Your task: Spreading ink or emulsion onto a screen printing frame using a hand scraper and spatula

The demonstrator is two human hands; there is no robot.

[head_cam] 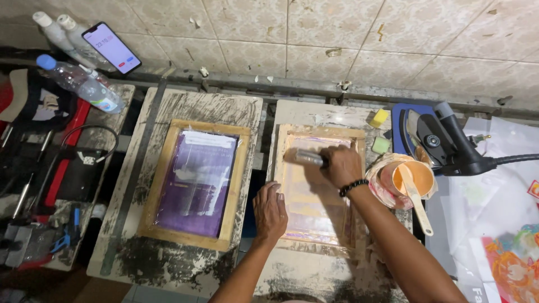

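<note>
While the pale wooden-framed screen (314,193) lay flat on the table (292,275) with its long axis running away from the person, the right hand (341,165) was clenched on a squeegee (306,157) at the far end. The blade stretched crosswise, leftward from that grip, probably touching the mesh. The left hand (270,212), nearer the body, pressed flat on the frame's left rail, holding nothing.

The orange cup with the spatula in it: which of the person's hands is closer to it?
Right. The right hand grips a squeegee just left of the orange cup; the left hand presses the frame's near-left edge, farther away.
</note>
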